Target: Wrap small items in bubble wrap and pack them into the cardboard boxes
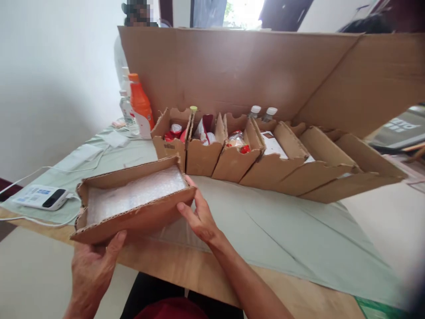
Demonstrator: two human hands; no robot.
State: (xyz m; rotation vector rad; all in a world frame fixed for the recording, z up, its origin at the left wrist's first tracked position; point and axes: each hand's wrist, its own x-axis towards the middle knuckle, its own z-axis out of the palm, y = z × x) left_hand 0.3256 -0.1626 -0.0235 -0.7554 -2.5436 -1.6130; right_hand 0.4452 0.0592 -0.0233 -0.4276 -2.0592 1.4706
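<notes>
A person's left hand (pixel 91 266) and right hand (pixel 198 217) each close their grip on an open cardboard tray (pixel 133 201) lined with bubble wrap (pixel 136 192), the left thumb pressed against the tray's near wall at its left end, the right fingers wrapped around its right corner. The tray sits tilted at the near edge of the worktop (pixel 206 270), partly over a pale green cloth (pixel 282 235) spread across the wood.

Just behind the tray stands a row of similar cardboard trays (pixel 265 161), set side by side and touching; the left ones hold red-and-white packets (pixel 174 132), and two clear bottles with white caps (pixel 262 113) rise at the back. A large sheet of cardboard (pixel 249 71) stands upright behind the row.

To the left, an orange bottle (pixel 141 106) stands beside clear bottles near the wall. A white device (pixel 43 197) with a cable lies at the worktop's left end. Another person, partly hidden, stands beyond the cardboard sheet.
</notes>
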